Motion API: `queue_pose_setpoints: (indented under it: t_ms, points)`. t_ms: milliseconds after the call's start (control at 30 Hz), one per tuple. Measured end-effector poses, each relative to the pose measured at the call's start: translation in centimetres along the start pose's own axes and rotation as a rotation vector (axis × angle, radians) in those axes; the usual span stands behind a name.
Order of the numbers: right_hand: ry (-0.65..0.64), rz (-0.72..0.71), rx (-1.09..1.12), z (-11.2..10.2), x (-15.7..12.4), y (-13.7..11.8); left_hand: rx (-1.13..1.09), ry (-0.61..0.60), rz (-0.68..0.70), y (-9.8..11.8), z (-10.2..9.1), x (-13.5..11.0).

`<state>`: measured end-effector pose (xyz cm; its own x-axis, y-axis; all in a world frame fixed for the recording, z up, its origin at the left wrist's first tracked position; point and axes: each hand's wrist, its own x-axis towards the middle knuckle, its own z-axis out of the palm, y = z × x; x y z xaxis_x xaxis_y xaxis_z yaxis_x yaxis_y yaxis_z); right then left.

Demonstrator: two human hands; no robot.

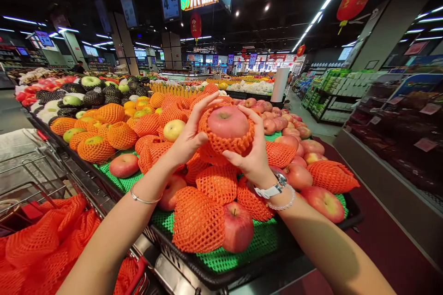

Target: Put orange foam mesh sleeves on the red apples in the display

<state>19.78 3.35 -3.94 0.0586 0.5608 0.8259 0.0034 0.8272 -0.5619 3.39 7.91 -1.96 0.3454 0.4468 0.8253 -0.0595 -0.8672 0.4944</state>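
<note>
1. A red apple [227, 122] sits in an orange foam net sleeve [226, 144], held up above the fruit display with its smooth, glossy crown bare.
2. The left hand [190, 136] and right hand [251, 150] close around it from either side, both spread wide on the ribbed foam. This looks like a sound hold, with pressure shared and kept off the bare skin.
3. Below the apple, netted apples [197, 221] heap on a green plastic mesh mat [221, 260]; bare apples [297, 176] lie to its right.
4. Left of the apple, a wire shopping cart [34, 166] holds loose orange netting [41, 244].
</note>
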Motion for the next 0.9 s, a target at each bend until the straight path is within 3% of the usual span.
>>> queue_pose_setpoints:
  t_ms: [100, 167, 267, 467, 633, 767, 900]
  points:
    - [-0.029, 0.088, 0.085, 0.3, -0.2, 0.3, 0.054, -0.108, 0.105, 0.1, -0.7, 0.2]
    - [-0.023, 0.186, 0.151, 0.3, -0.2, 0.8, 0.087, -0.148, 0.1, 0.2, -0.8, 0.4]
    - [-0.007, 0.273, 0.178, -0.1, 0.0, 1.8, 0.105, -0.113, 0.029, 0.2, -0.3, 0.4]
    - [0.063, 0.2, -0.018, -1.4, 1.4, 2.0, 0.047, 0.025, -0.181, -0.1, 0.9, 0.5]
    - [0.169, 0.112, -0.134, -2.0, 2.4, 0.9, -0.223, 0.072, -0.379, -0.8, 2.1, 0.3]
    - [0.149, 0.212, 0.001, -2.4, 2.8, 1.2, -0.531, 0.047, -0.573, -1.1, 3.3, 0.1]
    - [0.163, 0.3, 0.145, -2.5, 2.8, 1.4, -0.635, -0.016, -0.686, -0.9, 3.6, -0.3]
